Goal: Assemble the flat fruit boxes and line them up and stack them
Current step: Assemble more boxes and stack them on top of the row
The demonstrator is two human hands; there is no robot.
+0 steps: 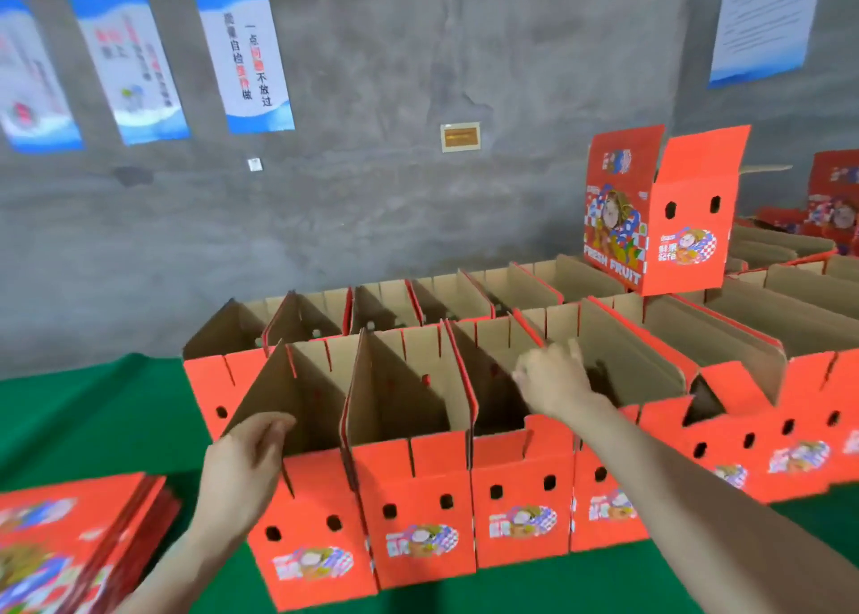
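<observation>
Closest in, a flat stack (69, 534) of unfolded red fruit boxes lies at the near left corner of the green tabletop (93, 418). Just to its right, the left hand (241, 460) pinches the near corner of a tall brown flap on the left end box (316, 544). That box opens the front row (465, 497), whose open boxes stand side by side, touching, along the near edge. The right hand (553, 381) is well apart from the other, its fingers curled round the top edge of the third box (520, 511)'s right-hand flap. A back row (418, 297) stands just behind, touching the front one, towards the far edge. One upright box (669, 223) sits on top of it near the right. Blue and white posters (241, 55) hang on the grey wall (372, 195) beyond.
</observation>
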